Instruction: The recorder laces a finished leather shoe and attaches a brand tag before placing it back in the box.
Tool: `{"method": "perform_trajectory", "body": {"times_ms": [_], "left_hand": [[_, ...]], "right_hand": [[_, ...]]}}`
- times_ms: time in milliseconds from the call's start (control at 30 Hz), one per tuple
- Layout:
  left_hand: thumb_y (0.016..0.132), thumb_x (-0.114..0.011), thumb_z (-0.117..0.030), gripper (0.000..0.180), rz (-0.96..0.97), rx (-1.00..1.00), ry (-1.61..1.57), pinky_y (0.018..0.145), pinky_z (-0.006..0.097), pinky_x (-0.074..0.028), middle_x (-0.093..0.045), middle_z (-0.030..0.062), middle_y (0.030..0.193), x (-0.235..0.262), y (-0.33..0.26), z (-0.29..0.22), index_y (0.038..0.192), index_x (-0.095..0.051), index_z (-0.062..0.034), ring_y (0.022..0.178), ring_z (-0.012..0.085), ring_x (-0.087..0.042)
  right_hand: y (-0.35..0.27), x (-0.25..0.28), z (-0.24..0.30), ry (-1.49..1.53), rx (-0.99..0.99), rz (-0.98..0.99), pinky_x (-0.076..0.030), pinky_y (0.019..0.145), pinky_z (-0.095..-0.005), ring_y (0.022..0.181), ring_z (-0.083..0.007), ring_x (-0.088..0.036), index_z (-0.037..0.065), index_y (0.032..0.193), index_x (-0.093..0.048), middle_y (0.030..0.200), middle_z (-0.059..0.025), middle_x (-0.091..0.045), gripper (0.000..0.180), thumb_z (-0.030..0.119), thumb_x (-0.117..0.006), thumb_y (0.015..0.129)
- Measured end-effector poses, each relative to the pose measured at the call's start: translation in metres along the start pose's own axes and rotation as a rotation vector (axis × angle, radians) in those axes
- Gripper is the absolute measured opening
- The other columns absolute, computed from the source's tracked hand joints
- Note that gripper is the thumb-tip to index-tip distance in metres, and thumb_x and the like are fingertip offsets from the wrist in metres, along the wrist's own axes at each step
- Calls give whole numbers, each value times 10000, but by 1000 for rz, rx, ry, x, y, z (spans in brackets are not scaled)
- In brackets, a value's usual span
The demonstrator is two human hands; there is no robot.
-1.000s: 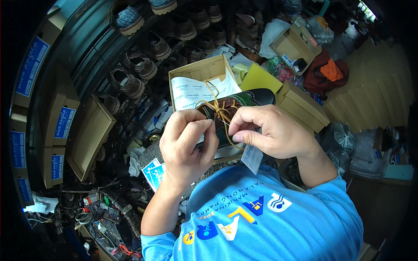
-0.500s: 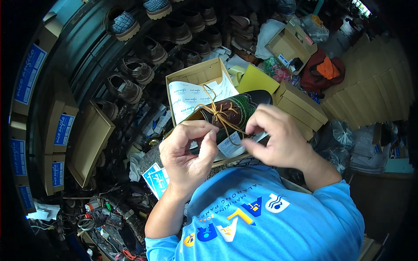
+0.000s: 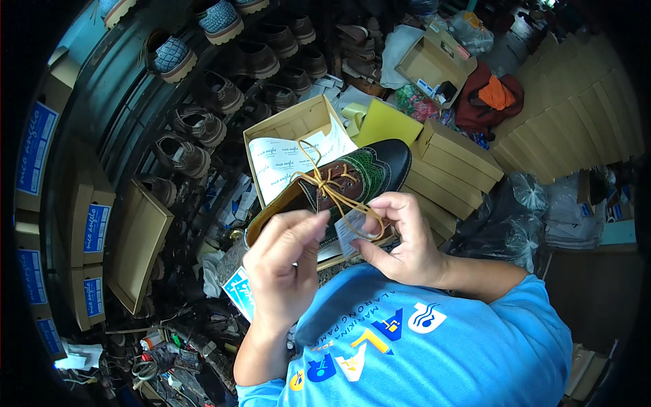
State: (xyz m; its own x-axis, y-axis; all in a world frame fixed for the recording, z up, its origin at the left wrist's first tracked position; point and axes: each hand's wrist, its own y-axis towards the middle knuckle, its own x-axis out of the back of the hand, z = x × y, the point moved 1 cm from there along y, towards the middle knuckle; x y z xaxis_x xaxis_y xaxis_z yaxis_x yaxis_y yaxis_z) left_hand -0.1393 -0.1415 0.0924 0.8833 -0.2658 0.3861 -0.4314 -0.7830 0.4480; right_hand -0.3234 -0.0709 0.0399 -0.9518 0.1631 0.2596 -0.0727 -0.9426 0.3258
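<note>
A shoe [image 3: 380,168] in black, green and brown leather lies tilted over an open cardboard box [image 3: 291,121] lined with printed white paper. Its tan lace [image 3: 320,178] is tied, with long loops hanging toward me. My right hand [image 3: 407,241] grips a small pale tag [image 3: 348,232] at its edge, thumb below and fingers above, beside a lace loop. Left of it, my left hand [image 3: 281,261] is closed in a pinch near the shoe's side; what its fingertips hold, if anything, is too small to make out.
Racks of shoes [image 3: 196,125] stand at the left, with upright shoe boxes [image 3: 95,227] and a box lid [image 3: 139,244] nearby. Stacked cartons [image 3: 447,166] sit right of the shoe. Tools and wires [image 3: 169,363] clutter the lower left. Blue-white cards [image 3: 239,292] lie by my left forearm.
My right hand has moved down and left and taken hold of the tag, which is now lifted and tilted. My left hand stays pinched. The whole view has shifted slightly.
</note>
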Motion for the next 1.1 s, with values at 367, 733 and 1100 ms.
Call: {"method": "perform_trajectory", "body": {"times_ms": [367,733,1100], "left_hand": [[867,-678,100,129,59,65,106,671,258,-522,-684,104,860,-7,-4,-10,971,-714,32,750,164,-667],[849,-666,121,179,-21,61,-68,682,283,-525,-667,117,889,1,-2,7,984,-699,8,760,207,-658],[869,-636,135,237,94,9,-3,714,276,-497,-609,79,906,-1,3,-3,1063,-695,12,799,167,-604]], "right_hand": [[9,-2,-12,-574,332,-104,-453,896,-448,1067,-332,-504,109,1467,-392,1203,-159,-492,906,274,-873,717],[36,50,30,-464,151,166,-540,850,-364,905,-326,-677,38,1360,-539,1062,-135,-689,614,16,-766,789],[18,20,13,653,-359,389,-513,933,-288,1098,-125,-604,32,1293,-494,1198,-69,-594,482,-22,-737,880]]}}
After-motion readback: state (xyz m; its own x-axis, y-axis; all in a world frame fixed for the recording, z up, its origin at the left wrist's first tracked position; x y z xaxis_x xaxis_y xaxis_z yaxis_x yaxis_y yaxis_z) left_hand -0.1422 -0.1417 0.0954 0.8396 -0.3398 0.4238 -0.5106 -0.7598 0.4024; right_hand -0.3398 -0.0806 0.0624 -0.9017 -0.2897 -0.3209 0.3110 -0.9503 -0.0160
